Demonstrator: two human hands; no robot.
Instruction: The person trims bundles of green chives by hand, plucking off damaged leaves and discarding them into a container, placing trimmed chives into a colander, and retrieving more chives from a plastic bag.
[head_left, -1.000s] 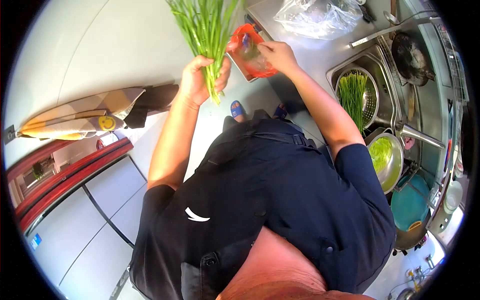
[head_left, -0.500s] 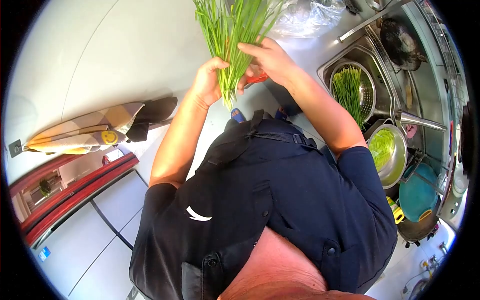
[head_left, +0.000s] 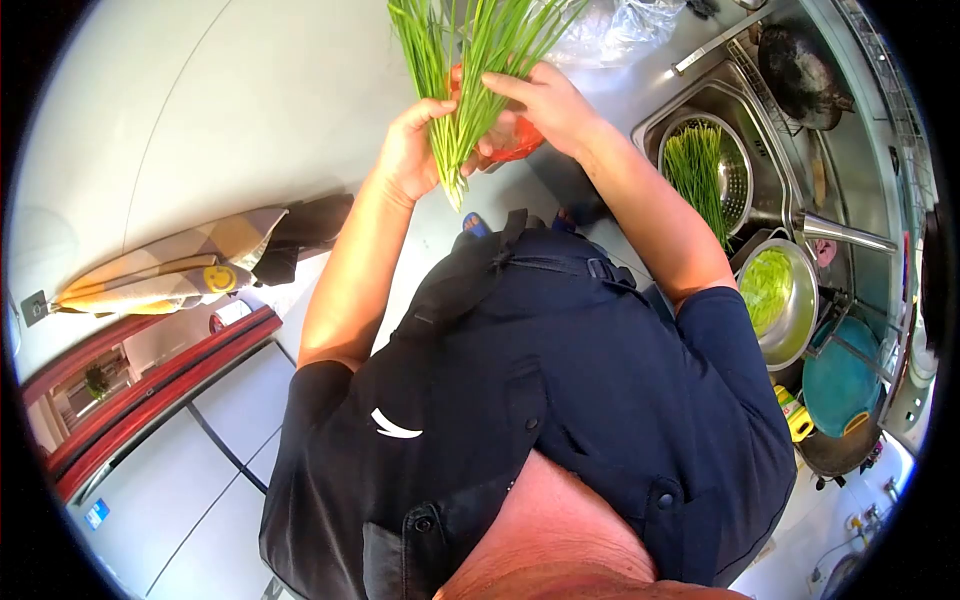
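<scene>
A bunch of long green chives [head_left: 450,130] is in front of me at the top of the view, pale stem ends pointing down toward me. My left hand [head_left: 412,150] is closed around the lower stems from the left side, thumb across the front. On the right side, my right hand [head_left: 545,105] grips the leaves with its thumb on top; its other fingers are partly hidden behind them. The blades fan into two groups with a gap between. Behind and below the hands shows a red-rimmed item [head_left: 518,142], mostly covered, kind unclear.
On the right, a steel colander [head_left: 738,180] of chives stands in a sink [head_left: 765,125]. Nearby are a pan [head_left: 795,345] of chopped pale greens, a teal basin [head_left: 840,385] and a dark wok [head_left: 795,75]. A clear plastic bag [head_left: 625,30] lies beyond; a checked cloth [head_left: 165,265] hangs left.
My right hand has shifted slightly to the right, and the chives have spread into two groups. More of the red-rimmed item shows behind them. My left hand keeps its hold.
</scene>
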